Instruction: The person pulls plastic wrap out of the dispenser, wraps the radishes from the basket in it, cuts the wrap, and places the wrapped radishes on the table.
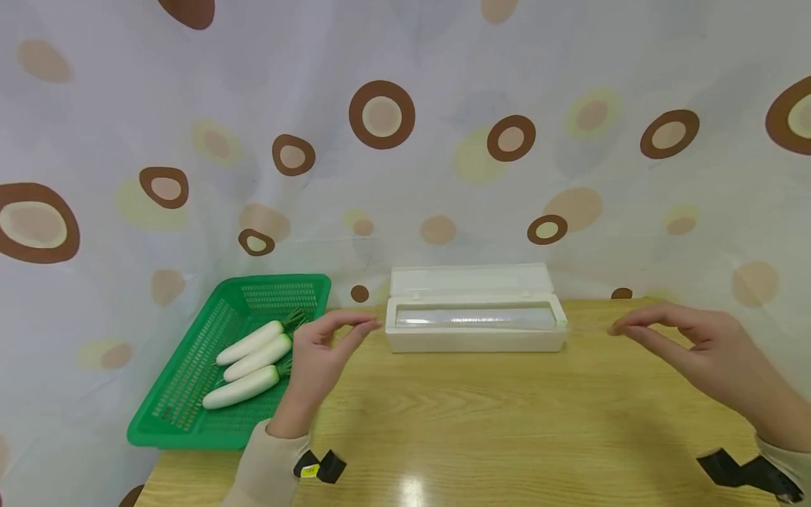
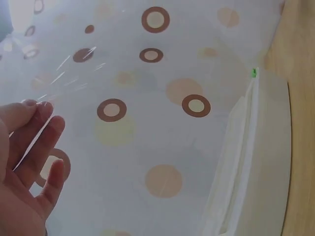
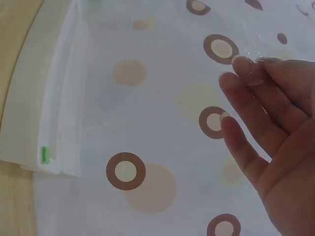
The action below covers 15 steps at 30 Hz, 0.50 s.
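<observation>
Thumb and index fingertips of my left hand pinch one edge of a clear sheet of plastic wrap, which shows mostly as thin glints. On the other side, my right hand pinches the film too, with shine at its fingertips in the right wrist view. The hands are held wide apart above the table, about level with each other. Between and beyond them stands a long white wrap dispenser, its lid raised at the back. A roll of plastic wrap lies inside.
A green perforated basket stands left of the dispenser, close behind my left hand. Several white radishes with green stem ends lie in it. Behind the wooden table hangs a pale cloth with brown ring patterns.
</observation>
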Motion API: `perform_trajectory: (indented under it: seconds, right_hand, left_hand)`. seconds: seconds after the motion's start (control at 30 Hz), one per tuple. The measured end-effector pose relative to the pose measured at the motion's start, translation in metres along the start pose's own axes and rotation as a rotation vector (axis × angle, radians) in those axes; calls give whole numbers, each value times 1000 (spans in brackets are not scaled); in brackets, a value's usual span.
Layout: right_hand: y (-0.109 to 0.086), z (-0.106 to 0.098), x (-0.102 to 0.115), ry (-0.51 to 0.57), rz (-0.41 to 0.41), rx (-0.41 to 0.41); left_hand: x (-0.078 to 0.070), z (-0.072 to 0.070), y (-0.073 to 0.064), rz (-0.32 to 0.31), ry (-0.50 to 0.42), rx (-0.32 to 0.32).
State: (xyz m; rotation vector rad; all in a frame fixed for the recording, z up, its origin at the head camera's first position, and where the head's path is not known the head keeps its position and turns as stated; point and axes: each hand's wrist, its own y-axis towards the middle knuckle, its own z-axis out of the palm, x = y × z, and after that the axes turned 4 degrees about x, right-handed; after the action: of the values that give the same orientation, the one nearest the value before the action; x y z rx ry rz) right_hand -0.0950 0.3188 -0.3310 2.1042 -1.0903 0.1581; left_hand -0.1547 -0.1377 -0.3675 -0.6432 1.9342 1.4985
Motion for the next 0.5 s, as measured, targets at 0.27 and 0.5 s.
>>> perform_trajectory:
  seconds: [0.27,0.5]
  right_hand:
    - [-34,5,-2,33,-1,149]
    - [-61,19,-7,97,-30,216]
  left_hand:
    - [6,-7,-30,-106,-98,197]
    - [10,-5,-57,-147,-139,256]
